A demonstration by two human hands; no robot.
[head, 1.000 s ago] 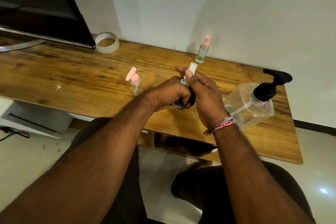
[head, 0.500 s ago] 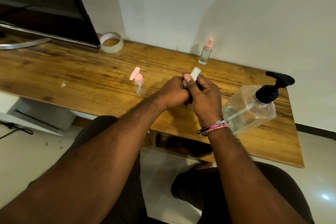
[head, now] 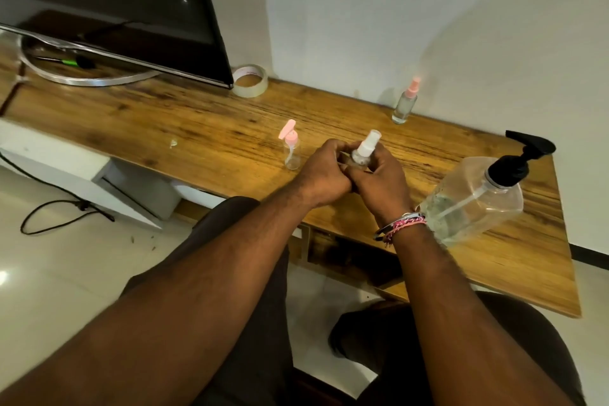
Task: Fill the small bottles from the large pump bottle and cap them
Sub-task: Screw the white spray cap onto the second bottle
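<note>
Since a second ago: your hands have come down from mid-air and now hold the bottle low, just over the wooden table (head: 204, 128); your right thumb, which stood alongside the white sprayer, has dropped away, so the sprayer shows bare.
Left hand (head: 324, 173): your fingers are curled round the left side of the small clear bottle (head: 357, 160), gripping it; knuckles face the camera.
Right hand (head: 379, 183): your fingers are wrapped round the right side of the same bottle, touching your left hand below it. Braided bracelets (head: 400, 224) sit on this wrist.
Bottle in hand: it leans slightly to the right, with a white spray top (head: 367, 145) fitted on its neck and poking out above both hands. You cover most of the body, so how full it is cannot be told.
Large pump bottle (head: 474, 198): clear, with a black pump head, it stands on the table to your right, just beside your right wrist; it looks mostly empty, with a little liquid low down.
Pink pump bottle (head: 291, 150): small and clear, upright on the table just left of your left hand, not touching it.
Pink spray bottle (head: 405, 102): upright at the back of the table near the wall, well apart from your hands.
Elsewhere: a roll of tape (head: 249, 81) lies at the back beside the corner of a dark screen (head: 115, 3).
</note>
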